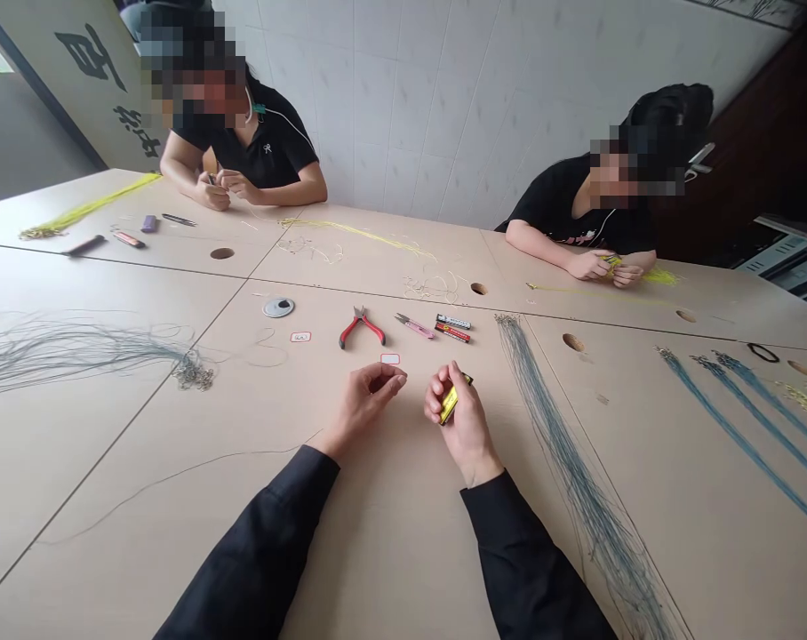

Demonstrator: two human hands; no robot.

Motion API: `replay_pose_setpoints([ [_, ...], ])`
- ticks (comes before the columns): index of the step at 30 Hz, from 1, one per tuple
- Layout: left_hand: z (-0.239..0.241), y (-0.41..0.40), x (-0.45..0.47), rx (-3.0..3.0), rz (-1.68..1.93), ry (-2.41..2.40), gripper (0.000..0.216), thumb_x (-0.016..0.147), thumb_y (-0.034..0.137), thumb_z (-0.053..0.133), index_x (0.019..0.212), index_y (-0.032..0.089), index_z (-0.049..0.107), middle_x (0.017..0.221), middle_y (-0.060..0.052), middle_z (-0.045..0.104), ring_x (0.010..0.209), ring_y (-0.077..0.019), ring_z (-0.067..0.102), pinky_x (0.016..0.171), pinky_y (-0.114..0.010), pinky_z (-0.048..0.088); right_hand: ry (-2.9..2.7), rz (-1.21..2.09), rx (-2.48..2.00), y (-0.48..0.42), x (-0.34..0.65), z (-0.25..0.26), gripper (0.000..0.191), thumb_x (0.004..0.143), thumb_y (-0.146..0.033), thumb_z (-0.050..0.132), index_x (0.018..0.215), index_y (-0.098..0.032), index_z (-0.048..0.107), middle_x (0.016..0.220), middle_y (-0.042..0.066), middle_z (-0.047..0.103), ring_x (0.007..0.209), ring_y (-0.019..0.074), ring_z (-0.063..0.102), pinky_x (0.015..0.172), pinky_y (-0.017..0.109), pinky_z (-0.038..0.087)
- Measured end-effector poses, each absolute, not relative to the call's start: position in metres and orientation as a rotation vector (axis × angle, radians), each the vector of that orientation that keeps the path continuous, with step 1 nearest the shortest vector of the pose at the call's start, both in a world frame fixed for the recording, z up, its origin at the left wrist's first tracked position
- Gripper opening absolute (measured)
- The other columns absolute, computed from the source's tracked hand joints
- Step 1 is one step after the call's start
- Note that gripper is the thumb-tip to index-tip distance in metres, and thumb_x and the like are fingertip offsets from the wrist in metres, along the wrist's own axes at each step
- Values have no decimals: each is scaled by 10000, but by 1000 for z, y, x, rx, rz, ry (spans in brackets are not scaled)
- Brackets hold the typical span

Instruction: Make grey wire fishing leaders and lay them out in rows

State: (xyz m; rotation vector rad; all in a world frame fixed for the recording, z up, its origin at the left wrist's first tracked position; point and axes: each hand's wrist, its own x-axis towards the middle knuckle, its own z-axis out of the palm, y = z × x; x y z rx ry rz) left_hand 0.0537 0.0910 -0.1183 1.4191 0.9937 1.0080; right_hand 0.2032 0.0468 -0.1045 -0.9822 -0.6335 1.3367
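Observation:
My left hand [370, 396] is closed in a pinch above the table, thumb against fingertips. A thin dark cord [196, 461] trails from its wrist across the table to the left; the part inside the fingers is too fine to make out. My right hand [466, 422], a little apart from it, is wrapped around a flat yellow lighter [450, 404] with dark edges, held at a slant. Just beyond my hands lie red-handled pliers [362, 329], pink thread snips [415, 326] and a small red-edged label [390, 359].
Two batteries [452, 332] lie beside the snips. Bundles of blue-grey cords with metal ends lie left [130, 351] and right [563, 444], more blue bundles [743, 436] farther right. Two people [263, 147] [577, 213] work across the table. A round metal disc [274, 308] lies left of the pliers.

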Motion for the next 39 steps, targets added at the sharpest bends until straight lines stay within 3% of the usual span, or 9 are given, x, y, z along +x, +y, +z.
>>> replay_pose_setpoints([
  [6,-114,85,56,1416,1002,902,294,817,436,645,784,146,613,637,20,508,584,-93,407,554,-232,305,-726,1390,-1181,46,202,-110,330,816,-514,650,893,-203,571,623,-79,348,423,34,247,369,161,168],
  [10,-111,84,56,1373,1007,835,223,802,368,649,805,149,611,719,-5,559,636,-101,456,596,-229,359,-1079,1152,-1389,44,201,-116,346,906,-456,525,1110,-206,650,637,-30,464,468,93,395,429,220,366],
  [12,-110,84,56,1315,1043,862,175,781,321,645,833,157,613,753,-11,572,651,-104,473,607,-228,381,-1395,735,-1454,42,200,-118,352,929,-318,476,1225,-220,638,849,64,617,746,189,595,693,335,524],
  [13,-111,85,55,1289,1066,884,156,773,295,638,851,161,616,753,-8,570,648,-104,474,607,-226,385,-1555,505,-1465,42,198,-118,408,913,-220,461,1292,-232,609,1049,106,636,983,242,604,880,409,504],
  [15,-112,87,53,1251,1101,928,134,764,252,615,868,166,621,720,6,550,628,-98,462,600,-222,382,-1815,161,-1482,41,195,-117,635,829,-43,426,1423,-254,499,1414,105,480,1356,294,377,1122,530,296],
  [17,-115,90,52,1229,1118,960,117,765,240,601,853,168,624,682,18,530,606,-94,449,592,-222,375,-1967,25,-1511,40,191,-116,804,762,41,393,1507,-262,370,1557,63,304,1469,291,160,1169,592,152],
  [22,-114,91,50,1185,1134,936,114,750,266,627,815,173,612,680,13,535,602,-98,446,590,-234,375,-2017,52,-1504,41,187,-122,838,786,40,377,1554,-269,241,1599,49,202,1488,278,67,1172,605,137],
  [31,-93,89,38,723,1057,492,364,828,457,448,605,211,300,637,14,245,572,-131,326,566,-307,382,-1538,636,-1264,37,186,-116,380,1008,-304,391,1355,-252,535,1233,78,619,1152,190,570,1008,341,443],
  [39,-95,89,42,709,1005,498,354,840,450,415,617,212,276,653,13,220,581,-143,307,603,-318,384,-1459,792,-1236,37,178,-115,347,975,-401,459,1238,-232,610,1231,75,623,1106,206,577,961,315,432],
])
